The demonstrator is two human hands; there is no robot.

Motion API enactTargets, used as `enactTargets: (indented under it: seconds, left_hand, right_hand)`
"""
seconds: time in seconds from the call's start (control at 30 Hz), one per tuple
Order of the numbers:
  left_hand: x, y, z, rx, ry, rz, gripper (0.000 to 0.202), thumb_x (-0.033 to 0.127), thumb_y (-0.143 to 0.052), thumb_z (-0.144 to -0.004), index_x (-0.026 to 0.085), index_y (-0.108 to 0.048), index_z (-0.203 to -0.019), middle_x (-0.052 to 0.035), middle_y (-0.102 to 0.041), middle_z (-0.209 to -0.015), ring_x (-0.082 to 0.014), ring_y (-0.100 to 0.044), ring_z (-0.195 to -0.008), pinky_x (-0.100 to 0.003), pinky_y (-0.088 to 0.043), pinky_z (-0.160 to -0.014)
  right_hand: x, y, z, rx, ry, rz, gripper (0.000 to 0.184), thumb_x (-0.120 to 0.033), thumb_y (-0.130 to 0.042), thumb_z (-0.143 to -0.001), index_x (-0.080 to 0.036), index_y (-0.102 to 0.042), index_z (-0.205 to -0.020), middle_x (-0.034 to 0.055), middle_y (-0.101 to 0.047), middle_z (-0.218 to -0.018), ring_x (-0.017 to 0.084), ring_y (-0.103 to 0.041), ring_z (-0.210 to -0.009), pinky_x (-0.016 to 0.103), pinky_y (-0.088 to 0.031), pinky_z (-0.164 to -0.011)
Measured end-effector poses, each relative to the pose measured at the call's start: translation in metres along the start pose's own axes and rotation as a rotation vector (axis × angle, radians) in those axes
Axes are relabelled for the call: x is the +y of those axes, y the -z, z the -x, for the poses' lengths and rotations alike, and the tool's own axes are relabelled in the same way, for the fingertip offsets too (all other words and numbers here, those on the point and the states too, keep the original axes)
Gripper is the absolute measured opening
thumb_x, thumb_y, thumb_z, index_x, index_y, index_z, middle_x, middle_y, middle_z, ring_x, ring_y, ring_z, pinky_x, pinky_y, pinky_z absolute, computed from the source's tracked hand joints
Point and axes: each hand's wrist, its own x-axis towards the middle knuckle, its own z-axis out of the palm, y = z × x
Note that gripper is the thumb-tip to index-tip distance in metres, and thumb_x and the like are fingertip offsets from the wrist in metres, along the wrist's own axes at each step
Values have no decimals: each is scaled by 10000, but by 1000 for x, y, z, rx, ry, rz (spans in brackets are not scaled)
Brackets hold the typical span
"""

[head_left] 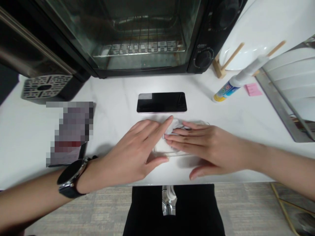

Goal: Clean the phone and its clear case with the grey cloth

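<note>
A clear phone case (163, 150) lies flat on the white counter, largely covered by my hands. My left hand (137, 147) steadies it from the left, fingers along the far side and thumb at the near edge. Under the fingertips of my right hand (204, 141), a crumpled white tissue (175, 126) is pressed against the case's surface. My right thumb hangs apart, close to the counter. Just beyond both hands, a black-screened phone (161, 102) lies lengthwise. Part of the tissue is hidden beneath my right fingers.
Behind the phone stands a black toaster oven (145, 70). A spray bottle (227, 89) and a pink sticky note (253, 89) are to the right, beside a dish rack (278, 108) with white plates. A blurred-out device (71, 134) lies left, near a drip tray (46, 87).
</note>
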Motion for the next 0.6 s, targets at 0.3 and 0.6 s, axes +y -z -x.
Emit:
enactTargets:
  seconds: [0.3,0.6]
  left_hand:
    - [1,5,-2,-16,8,-35,825,420,-576,-1054,173,-126,-1700,-136,-588,-1361,-308,-537,-1234,-471,-477,-1096]
    - [-12,15,-3,-8,47,-90,768,339,-541,-1053,127,-169,-1691,-166,-551,-1434,-337,-501,-1289,-510,-453,-1116]
  right_hand:
    - [-1,12,3,23,49,-91,500,-495,-614,-1039,-101,-695,-1337,93,-715,-1399,192,-671,-1328,388,-339,-1317]
    - [29,19,16,202,-140,177,357,-422,-652,-1029,-165,-731,-1264,72,-792,-1253,227,-755,-1187,461,-508,-1204]
